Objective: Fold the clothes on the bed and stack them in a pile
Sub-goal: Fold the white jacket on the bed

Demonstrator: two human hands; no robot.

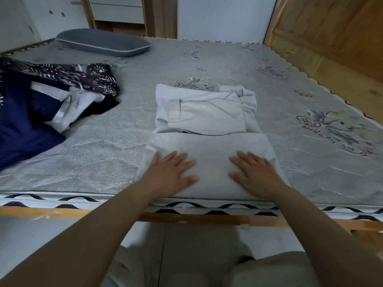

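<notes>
On bed (290, 112) — pale garment (207, 146) lengthwise, hands flat.

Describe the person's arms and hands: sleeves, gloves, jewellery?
Both forearms are bare up to the frame edge, no sleeves showing. The left hand and right hand have no gloves, and no rings, watch or bracelets show. Nails look short and unpainted.

A pale grey garment (209, 150) is laid partly folded at the near edge of the bed (290, 112). Left hand (173, 171) and right hand (253, 172) are pressed flat on its near fold, fingers spread. A heap of navy and patterned clothes (41, 100) is seen at left, well apart. A grey pillow (102, 42) is placed at the far side.
</notes>
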